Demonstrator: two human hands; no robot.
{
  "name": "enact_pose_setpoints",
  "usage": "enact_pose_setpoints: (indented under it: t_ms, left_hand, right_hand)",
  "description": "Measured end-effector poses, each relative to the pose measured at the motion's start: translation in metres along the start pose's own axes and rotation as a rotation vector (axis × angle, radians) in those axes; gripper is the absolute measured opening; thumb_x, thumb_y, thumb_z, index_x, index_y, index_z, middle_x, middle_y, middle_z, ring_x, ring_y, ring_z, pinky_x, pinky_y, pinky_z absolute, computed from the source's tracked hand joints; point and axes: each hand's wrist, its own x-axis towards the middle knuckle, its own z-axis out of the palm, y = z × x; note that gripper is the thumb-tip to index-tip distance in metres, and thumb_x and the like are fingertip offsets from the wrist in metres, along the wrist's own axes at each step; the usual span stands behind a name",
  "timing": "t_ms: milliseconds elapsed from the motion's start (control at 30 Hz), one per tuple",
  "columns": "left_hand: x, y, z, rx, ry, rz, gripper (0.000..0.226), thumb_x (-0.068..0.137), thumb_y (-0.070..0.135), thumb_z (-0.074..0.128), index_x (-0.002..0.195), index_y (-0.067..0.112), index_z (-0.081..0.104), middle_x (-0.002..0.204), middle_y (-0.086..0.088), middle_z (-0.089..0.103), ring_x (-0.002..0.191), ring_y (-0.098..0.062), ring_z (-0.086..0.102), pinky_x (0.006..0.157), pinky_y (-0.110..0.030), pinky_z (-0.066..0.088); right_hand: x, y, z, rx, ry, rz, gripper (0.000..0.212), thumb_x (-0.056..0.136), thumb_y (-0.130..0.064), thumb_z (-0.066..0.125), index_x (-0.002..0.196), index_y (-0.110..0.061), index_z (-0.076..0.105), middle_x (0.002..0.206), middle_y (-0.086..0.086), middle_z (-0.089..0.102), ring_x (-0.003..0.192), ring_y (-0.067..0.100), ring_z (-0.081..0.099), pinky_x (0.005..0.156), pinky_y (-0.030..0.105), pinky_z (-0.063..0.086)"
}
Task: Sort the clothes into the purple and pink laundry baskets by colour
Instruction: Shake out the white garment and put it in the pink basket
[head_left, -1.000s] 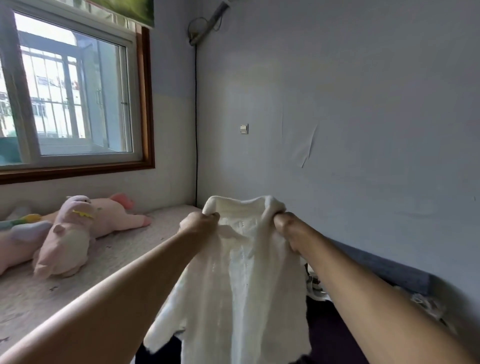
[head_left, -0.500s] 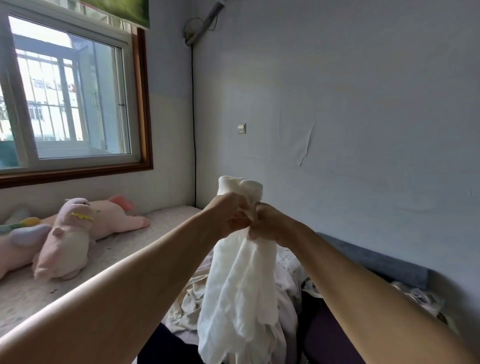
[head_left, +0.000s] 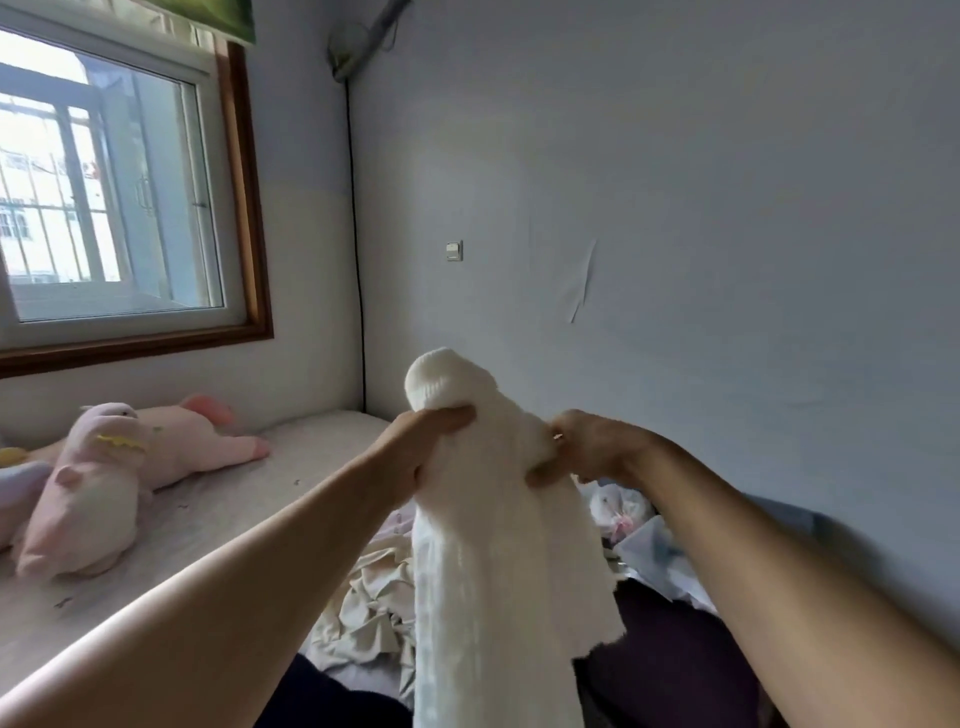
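Both arms reach out from 6 o'clock and hold a white knitted garment (head_left: 498, 525) up in the air, around the centre of the view and trailing down to 6 o'clock. The left hand (head_left: 415, 447) grips it near the top, fingers wrapped over the fabric just under a rounded bunch that sticks up towards 12 o'clock. The right hand (head_left: 582, 447), at about 3 o'clock from the left one, pinches the garment's other edge with curled fingers.

Half a second ago the two hands were pressed together with the cloth gathered into a narrow bundle; now they have drawn a little apart and the fabric between them hangs wider. A second ago it was spread open like a shirt front.

Under the garment, towards 6 o'clock, lies a heap of pale crumpled clothes (head_left: 374, 608) on the bed (head_left: 208, 525). Pink plush toys (head_left: 104, 483) lie at 9 o'clock below the window (head_left: 104, 197). No laundry basket can be made out
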Motion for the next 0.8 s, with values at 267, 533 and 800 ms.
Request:
enact_pose_setpoints:
  t_ms: [267,533,800]
  left_hand:
    - [-0.006,-0.006,0.018,-0.123,-0.177,-0.137,0.027,0.091,0.031,0.054,0.092,0.006,0.065,0.071,-0.01,0.072,0.062,-0.02,0.069,0.065,-0.032,0.052]
    - [0.004,-0.005,0.026,-0.115,-0.167,-0.091,0.038,0.093,0.04,0.052,0.102,0.006,0.064,0.082,-0.015,0.072,0.077,-0.027,0.067,0.07,-0.037,0.052]
    - [0.015,-0.029,0.018,-0.024,-0.284,0.037,0.071,0.058,0.056,0.077,0.102,0.002,0.068,0.093,-0.016,0.072,0.079,-0.024,0.071,0.066,-0.033,0.06]
  right_hand:
    - [-0.005,0.008,-0.001,0.099,0.251,0.026,0.029,0.09,-0.002,0.03,0.075,-0.008,0.054,0.069,0.01,0.054,0.061,0.023,0.052,0.051,0.024,0.043]
    - [-0.001,0.023,0.007,0.586,0.006,-0.214,0.039,0.079,-0.017,0.074,0.115,-0.01,0.06,0.107,0.009,0.068,0.1,0.024,0.066,0.091,0.038,0.053]
    - [0.005,0.015,-0.001,0.921,0.287,-0.066,0.024,0.076,0.007,0.066,0.101,0.006,0.065,0.092,0.022,0.067,0.074,0.03,0.068,0.067,0.035,0.057]
